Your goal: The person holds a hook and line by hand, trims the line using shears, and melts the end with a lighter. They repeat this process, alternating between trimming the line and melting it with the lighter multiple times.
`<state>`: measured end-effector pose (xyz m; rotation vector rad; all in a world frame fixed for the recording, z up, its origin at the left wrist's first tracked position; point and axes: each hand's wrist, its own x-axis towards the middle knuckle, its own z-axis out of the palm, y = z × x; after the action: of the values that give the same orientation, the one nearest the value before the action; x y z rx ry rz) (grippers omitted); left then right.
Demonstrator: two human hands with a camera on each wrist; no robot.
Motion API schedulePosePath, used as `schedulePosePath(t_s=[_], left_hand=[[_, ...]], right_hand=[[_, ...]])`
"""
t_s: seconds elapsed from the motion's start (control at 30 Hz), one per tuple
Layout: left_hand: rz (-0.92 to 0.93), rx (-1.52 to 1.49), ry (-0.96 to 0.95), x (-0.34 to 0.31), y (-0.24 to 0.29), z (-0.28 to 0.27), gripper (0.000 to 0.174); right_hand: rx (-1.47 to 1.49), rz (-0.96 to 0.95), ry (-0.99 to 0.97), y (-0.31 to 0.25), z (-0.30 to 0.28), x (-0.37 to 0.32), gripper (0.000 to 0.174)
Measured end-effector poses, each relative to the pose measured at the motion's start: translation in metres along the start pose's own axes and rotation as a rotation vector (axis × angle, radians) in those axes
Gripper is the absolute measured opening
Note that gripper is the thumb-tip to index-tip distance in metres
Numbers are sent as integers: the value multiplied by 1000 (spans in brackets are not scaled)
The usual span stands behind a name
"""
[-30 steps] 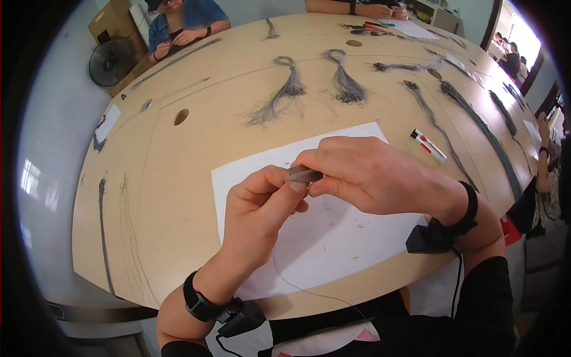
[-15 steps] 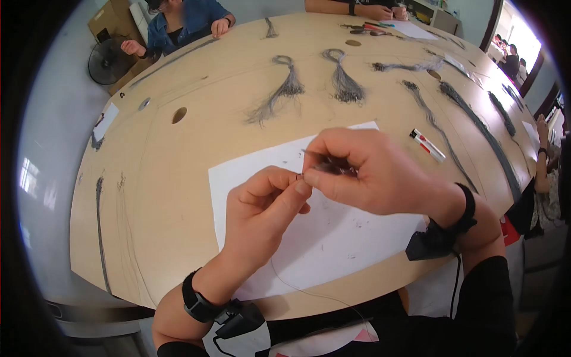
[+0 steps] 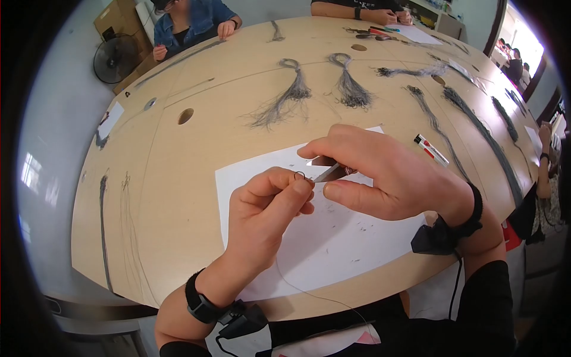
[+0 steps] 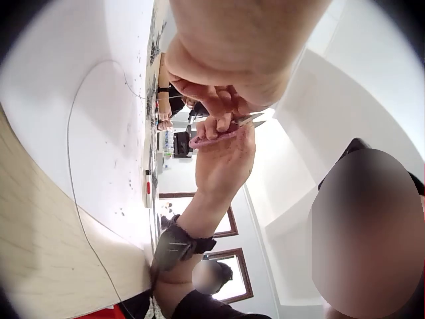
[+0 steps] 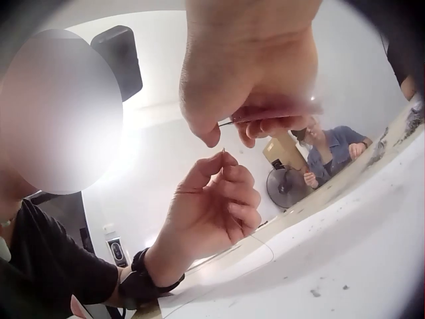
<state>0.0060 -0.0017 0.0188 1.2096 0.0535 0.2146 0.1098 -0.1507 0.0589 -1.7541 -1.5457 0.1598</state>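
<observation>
My left hand [image 3: 262, 208] pinches a small dark hook [image 3: 300, 175] between thumb and forefinger; a thin line [image 3: 297, 288] hangs from it over the white paper [image 3: 333, 250]. Just to its right, my right hand [image 3: 380, 172] holds a metal blade tool [image 3: 329, 174] with a pinkish handle, tip pointing at the hook, thumb and forefinger spread apart. The right wrist view shows the handle [image 5: 279, 111] lying in the curled fingers of the right hand [image 5: 252, 66], above the left hand [image 5: 212, 206]. In the left wrist view two blade tips [image 4: 255, 120] stick out.
Dark specks dot the paper. A marker [image 3: 431, 150] lies right of it. Looped bundles of hooked lines [image 3: 297, 89] lie beyond, long dark bundles [image 3: 485, 134] at right and a thin one [image 3: 104, 232] at left. Two people sit across the table [image 3: 178, 196].
The right hand has drawn slightly back from the left fingertips, its thumb and forefinger now apart. The blade has turned in the hand, and the hook shows above the left fingertips.
</observation>
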Motion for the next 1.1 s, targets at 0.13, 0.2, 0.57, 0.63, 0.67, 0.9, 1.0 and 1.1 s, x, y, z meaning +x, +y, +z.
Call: schedulePosePath(t_s=[0.13, 0.2, 0.57, 0.63, 0.67, 0.9, 1.0, 1.1], left_hand=[[13, -21, -1, -1, -1, 1, 5], [9, -20, -17, -1, 0, 1, 5], [10, 53, -103, 0, -6, -3, 9], [-11, 13, -87, 0, -3, -1, 7], [-11, 13, -88, 0, -3, -1, 7], [-12, 70, -63, 1, -3, -2, 7], [-13, 97, -57, 2, -1, -1, 7], [3, 122, -53, 2, -2, 0, 7]], right_hand=[[-2, -1, -77, 1, 4, 1, 34], [-21, -43, -57, 2, 6, 0, 35], [-75, -54, -111, 5, 9, 2, 27], [-98, -78, -95, 8, 11, 2, 28], [-122, -102, -79, 9, 12, 1, 30], [-153, -60, -82, 9, 10, 1, 19], [-144, -64, -25, 10, 7, 2, 20], [6, -1, 135, 4, 4, 2, 21]])
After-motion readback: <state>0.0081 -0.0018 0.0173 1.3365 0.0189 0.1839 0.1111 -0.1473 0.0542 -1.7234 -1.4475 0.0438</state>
